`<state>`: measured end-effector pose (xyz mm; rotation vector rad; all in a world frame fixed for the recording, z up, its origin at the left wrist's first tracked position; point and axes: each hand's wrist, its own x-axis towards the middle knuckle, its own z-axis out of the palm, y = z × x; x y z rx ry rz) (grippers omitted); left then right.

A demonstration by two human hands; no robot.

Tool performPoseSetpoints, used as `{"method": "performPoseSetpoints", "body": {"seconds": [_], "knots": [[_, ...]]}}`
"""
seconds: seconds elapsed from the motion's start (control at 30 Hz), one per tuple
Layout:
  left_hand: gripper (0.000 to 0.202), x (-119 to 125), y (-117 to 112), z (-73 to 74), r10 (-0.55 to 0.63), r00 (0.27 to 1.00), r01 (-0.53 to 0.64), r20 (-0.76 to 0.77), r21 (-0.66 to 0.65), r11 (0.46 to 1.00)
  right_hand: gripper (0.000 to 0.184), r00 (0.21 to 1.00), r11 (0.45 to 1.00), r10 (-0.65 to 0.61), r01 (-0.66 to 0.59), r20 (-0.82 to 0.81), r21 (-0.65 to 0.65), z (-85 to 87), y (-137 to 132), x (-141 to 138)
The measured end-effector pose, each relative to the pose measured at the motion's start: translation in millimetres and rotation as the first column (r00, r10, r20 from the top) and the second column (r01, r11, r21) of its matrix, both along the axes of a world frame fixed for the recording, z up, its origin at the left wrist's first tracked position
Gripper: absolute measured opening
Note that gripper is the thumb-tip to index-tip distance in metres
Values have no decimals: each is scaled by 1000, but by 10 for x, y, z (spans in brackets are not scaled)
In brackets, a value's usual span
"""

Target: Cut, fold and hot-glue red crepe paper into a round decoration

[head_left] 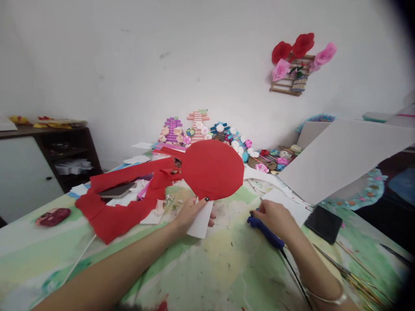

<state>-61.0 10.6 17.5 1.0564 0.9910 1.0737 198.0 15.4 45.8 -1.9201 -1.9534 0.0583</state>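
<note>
My left hand (193, 212) grips a white card strip (201, 222) at the lower end of a round red paper fan (213, 169), thumb in front and fingertips behind. The red disc stands upright, facing me. On the right, my right hand (275, 216) is closed, fingers curled at the upper end of a blue glue gun (267, 233). A black cord (293, 270) trails from the gun toward me. The exact finger hold on the gun is partly hidden. Left of the disc lie cut red paper scraps (119, 220).
A phone (118, 190) lies among the scraps. White paper (288, 205), a black square pad (323, 223) and scissors (340, 265) lie on the right of the painted tablecloth (207, 276). A large white board (330, 160) leans there. Flowered crafts (197, 125) line the wall.
</note>
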Motion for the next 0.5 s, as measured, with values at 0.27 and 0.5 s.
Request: {"method": "performPoseSetpoints", "body": {"seconds": [0.27,0.5], "knots": [[33,63,13,-109,-28,999,31,33,-73,997,13,930,986,56,5,364,-165,-421,-287,439],[38,75,95,-237,-52,999,52,9,-66,996,14,966,996,-68,80,249,-41,-498,-537,547]]}}
